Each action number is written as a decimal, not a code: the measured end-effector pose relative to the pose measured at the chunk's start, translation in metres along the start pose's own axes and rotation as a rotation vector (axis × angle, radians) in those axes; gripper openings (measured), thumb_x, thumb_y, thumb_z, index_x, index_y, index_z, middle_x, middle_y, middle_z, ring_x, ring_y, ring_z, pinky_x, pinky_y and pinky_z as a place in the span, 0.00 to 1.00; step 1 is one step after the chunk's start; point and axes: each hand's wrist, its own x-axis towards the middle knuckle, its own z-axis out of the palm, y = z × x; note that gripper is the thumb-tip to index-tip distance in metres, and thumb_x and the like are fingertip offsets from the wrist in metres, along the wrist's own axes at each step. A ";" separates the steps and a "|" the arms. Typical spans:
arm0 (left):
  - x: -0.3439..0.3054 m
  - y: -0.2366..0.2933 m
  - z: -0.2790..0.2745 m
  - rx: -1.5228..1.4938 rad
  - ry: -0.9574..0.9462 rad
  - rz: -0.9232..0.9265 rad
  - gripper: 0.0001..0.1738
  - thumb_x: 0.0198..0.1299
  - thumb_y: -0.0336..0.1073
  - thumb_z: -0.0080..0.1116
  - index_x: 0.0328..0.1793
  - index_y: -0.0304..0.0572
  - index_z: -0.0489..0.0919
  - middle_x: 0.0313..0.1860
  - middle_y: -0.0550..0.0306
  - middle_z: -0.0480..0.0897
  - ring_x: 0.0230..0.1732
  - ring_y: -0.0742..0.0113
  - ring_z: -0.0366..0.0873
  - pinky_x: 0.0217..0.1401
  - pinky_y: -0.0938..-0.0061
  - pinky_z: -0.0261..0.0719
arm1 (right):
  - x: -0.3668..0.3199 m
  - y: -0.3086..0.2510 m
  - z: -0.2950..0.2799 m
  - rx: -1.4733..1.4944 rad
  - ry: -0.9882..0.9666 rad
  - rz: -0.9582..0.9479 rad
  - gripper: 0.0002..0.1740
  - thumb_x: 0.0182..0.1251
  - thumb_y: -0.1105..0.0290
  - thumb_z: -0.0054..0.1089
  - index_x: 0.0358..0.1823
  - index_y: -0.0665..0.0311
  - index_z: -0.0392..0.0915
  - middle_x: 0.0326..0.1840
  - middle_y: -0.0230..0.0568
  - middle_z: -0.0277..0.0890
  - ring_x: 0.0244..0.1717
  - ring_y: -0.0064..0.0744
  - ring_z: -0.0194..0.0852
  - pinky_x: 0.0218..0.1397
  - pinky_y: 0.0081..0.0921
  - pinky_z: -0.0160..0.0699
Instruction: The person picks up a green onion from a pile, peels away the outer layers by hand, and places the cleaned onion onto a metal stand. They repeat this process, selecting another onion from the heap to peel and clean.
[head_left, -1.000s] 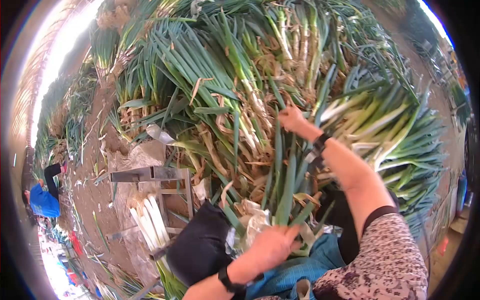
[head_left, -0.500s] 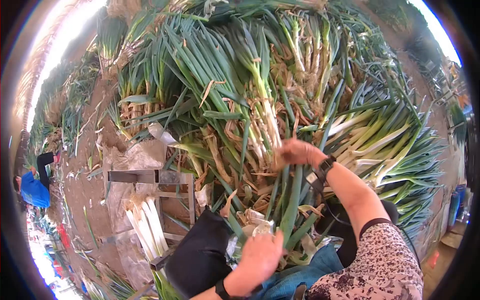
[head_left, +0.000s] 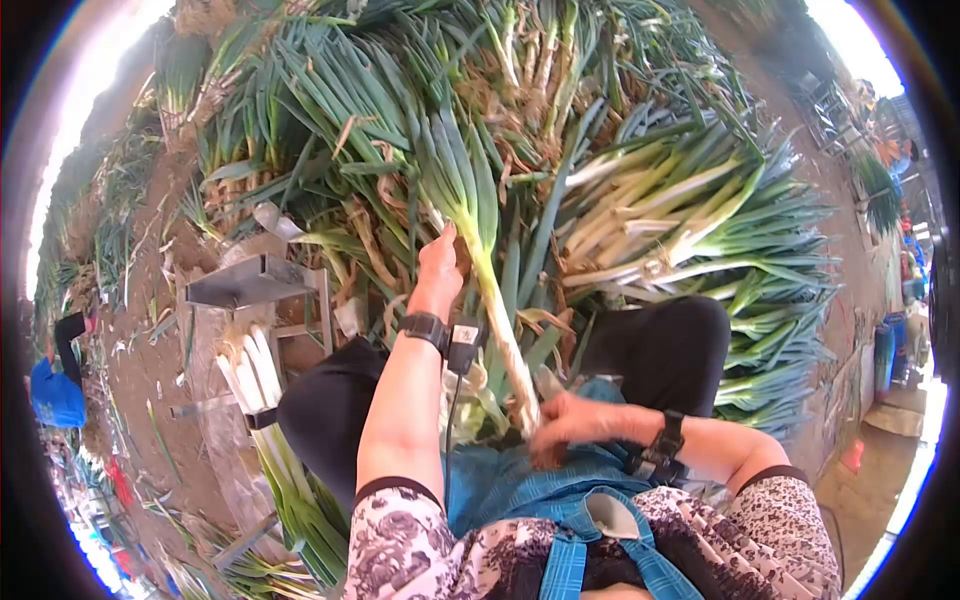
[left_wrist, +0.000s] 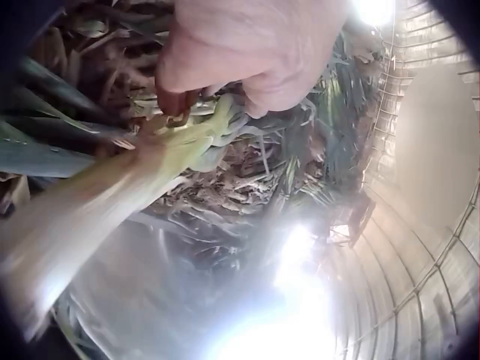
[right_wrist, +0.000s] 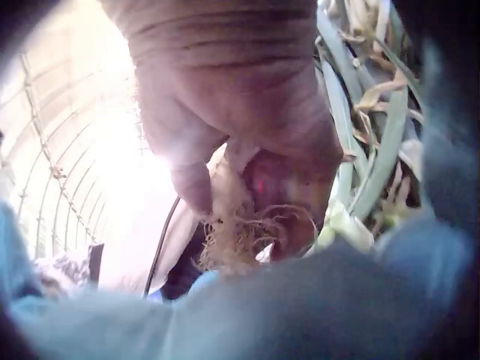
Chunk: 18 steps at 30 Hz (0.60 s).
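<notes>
A large green onion (head_left: 502,313) slants from the pile toward the lap, leaves away from the body, pale root end near it. My left hand (head_left: 440,270) grips it just below the leaves; in the left wrist view the fingers (left_wrist: 180,101) curl round the pale green upper stalk. My right hand (head_left: 585,425) holds the root end over the lap. The right wrist view shows thumb and fingers about the stalk's base, with stringy roots (right_wrist: 232,244) hanging out between them. Part of the base is hidden by that hand.
Unpeeled green onions (head_left: 350,100) lie heaped in front. Cleaned ones (head_left: 660,215) are piled at the right. A metal stand (head_left: 255,282) is at the left, beside a tied bundle with white stems (head_left: 252,375). Another person in blue (head_left: 57,393) is at far left.
The right hand has drawn a green onion from the heap back to the lap. My left hand has moved from the lap forward onto its upper stalk. The view has shifted slightly.
</notes>
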 end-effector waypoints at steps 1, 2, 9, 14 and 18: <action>0.003 -0.009 -0.007 0.010 -0.069 -0.095 0.13 0.66 0.41 0.56 0.44 0.38 0.79 0.35 0.55 0.82 0.35 0.63 0.79 0.40 0.68 0.79 | -0.002 0.021 0.013 0.015 -0.050 0.023 0.18 0.52 0.62 0.68 0.38 0.70 0.82 0.31 0.35 0.81 0.29 0.23 0.78 0.35 0.24 0.80; 0.006 -0.019 -0.015 0.021 -0.138 -0.190 0.13 0.65 0.40 0.58 0.45 0.35 0.80 0.35 0.52 0.84 0.36 0.60 0.82 0.40 0.65 0.81 | -0.003 0.030 0.021 -0.220 -0.053 -0.056 0.20 0.54 0.58 0.68 0.38 0.69 0.82 0.31 0.33 0.80 0.31 0.22 0.76 0.34 0.26 0.78; -0.008 -0.013 -0.006 0.015 -0.190 -0.333 0.11 0.61 0.38 0.62 0.46 0.41 0.81 0.37 0.53 0.84 0.37 0.59 0.82 0.44 0.59 0.81 | 0.046 -0.052 -0.066 -0.046 0.134 -0.078 0.31 0.64 0.45 0.56 0.47 0.71 0.76 0.39 0.40 0.77 0.30 0.26 0.75 0.25 0.24 0.74; -0.007 0.005 0.002 -0.008 -0.242 -0.241 0.11 0.57 0.33 0.66 0.43 0.39 0.80 0.37 0.55 0.83 0.36 0.64 0.80 0.42 0.67 0.78 | 0.141 -0.088 -0.094 0.421 0.684 -0.293 0.19 0.60 0.57 0.63 0.32 0.71 0.78 0.15 0.37 0.67 0.13 0.27 0.67 0.13 0.27 0.59; -0.020 0.025 0.000 0.015 -0.091 -0.095 0.08 0.54 0.31 0.68 0.36 0.36 0.81 0.29 0.58 0.83 0.24 0.65 0.79 0.30 0.70 0.78 | 0.120 -0.069 -0.079 -0.210 0.719 -0.133 0.14 0.58 0.66 0.58 0.31 0.73 0.77 0.22 0.46 0.76 0.17 0.34 0.76 0.18 0.34 0.75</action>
